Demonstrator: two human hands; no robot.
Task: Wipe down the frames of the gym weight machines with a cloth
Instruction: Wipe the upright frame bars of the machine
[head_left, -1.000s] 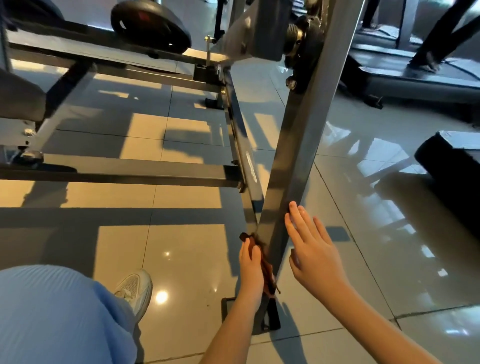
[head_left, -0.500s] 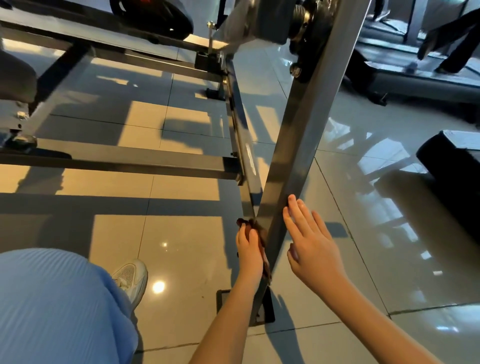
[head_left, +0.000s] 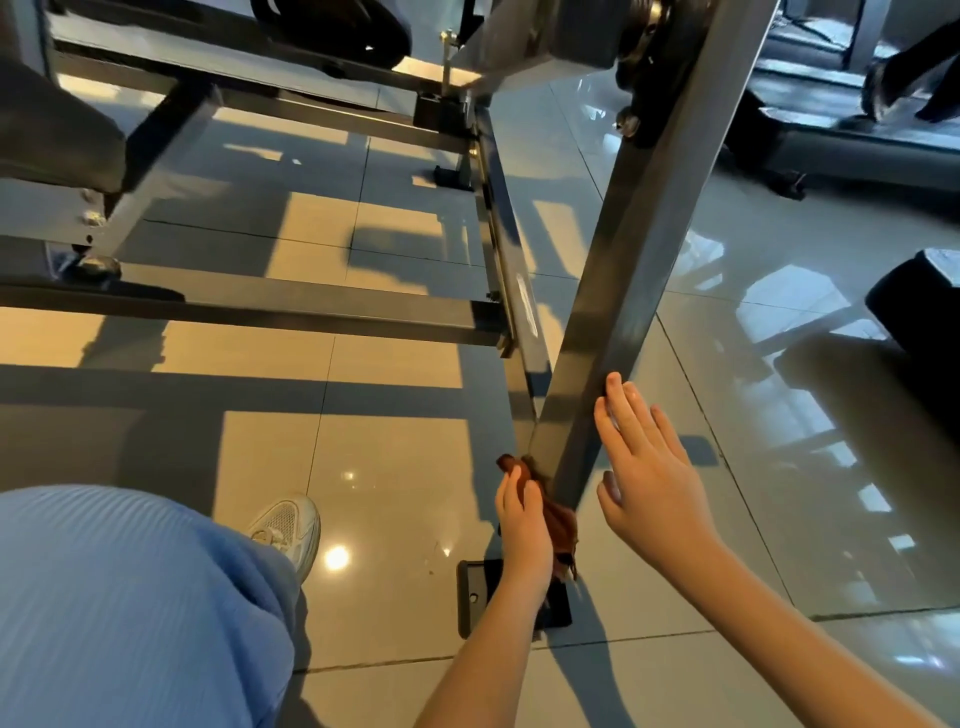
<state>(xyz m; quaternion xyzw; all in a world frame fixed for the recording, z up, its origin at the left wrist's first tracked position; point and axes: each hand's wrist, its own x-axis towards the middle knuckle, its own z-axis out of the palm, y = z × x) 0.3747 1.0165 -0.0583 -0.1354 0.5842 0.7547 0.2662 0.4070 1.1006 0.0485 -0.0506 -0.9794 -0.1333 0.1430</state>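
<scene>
Rust-brown cloth (head_left: 562, 522), dark grey frame (head_left: 618, 291), ribbed light-blue trousers (head_left: 130, 597), white shoe (head_left: 288, 527), glossy beige tiles (head_left: 395, 467)

Under my left hand (head_left: 522, 525) the brown cloth (head_left: 561, 525) is soft and crumpled; the frame post (head_left: 613, 312) is smooth, semi-gloss painted metal; the floor tiles (head_left: 405, 467) are mirror-glossy.
</scene>
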